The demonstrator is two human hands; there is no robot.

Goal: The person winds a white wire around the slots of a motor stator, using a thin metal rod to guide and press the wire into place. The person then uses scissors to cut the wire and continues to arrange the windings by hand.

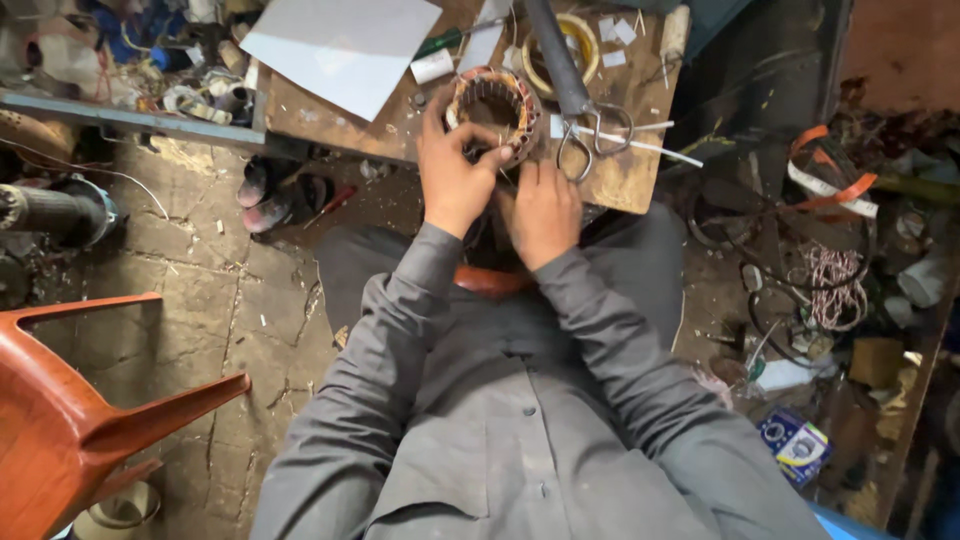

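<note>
left hand (452, 180) grips the near rim of a ring-shaped motor core (492, 108), ribbed metal wound with copper wire, at the edge of the worn wooden tabletop (620, 180). right hand (543, 215) is closed just below it; what it pinches cannot be told. steel scissors (590, 140) lie beside. judged step: fitting the slots, which calls for fine fingertip work.

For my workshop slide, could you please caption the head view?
Both hands, left hand and right hand, grip a ring-shaped motor stator beside scissors.

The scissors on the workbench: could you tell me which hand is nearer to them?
Right. The right hand lies just below the scissors; the left hand is farther, across the ring-shaped motor stator.
</note>
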